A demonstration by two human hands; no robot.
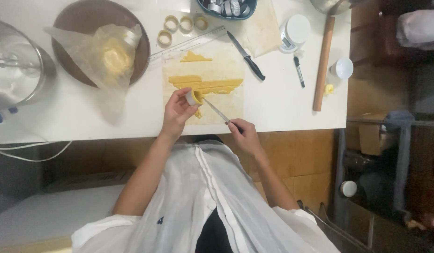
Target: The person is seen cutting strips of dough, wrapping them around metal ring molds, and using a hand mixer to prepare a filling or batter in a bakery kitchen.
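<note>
My left hand [177, 112] holds a small metal ring mould [193, 97] lined with yellow dough, tilted above the baking paper [233, 100]. My right hand [243, 133] grips a thin knife [216, 110] whose tip touches the mould's rim. A strip of dough hangs from the mould. Rolled yellow dough pieces [207, 84] lie on the paper just beyond the mould.
Dough-lined rings [179, 26] sit at the back beside a clear ruler [186, 44]. A brown plate with a piping bag [107, 51], a steel mixer bowl [15, 65], a black-handled knife [247, 56], marker [299, 71], rolling pin [323, 63], scale [294, 30] and white cup [342, 68] surround the paper.
</note>
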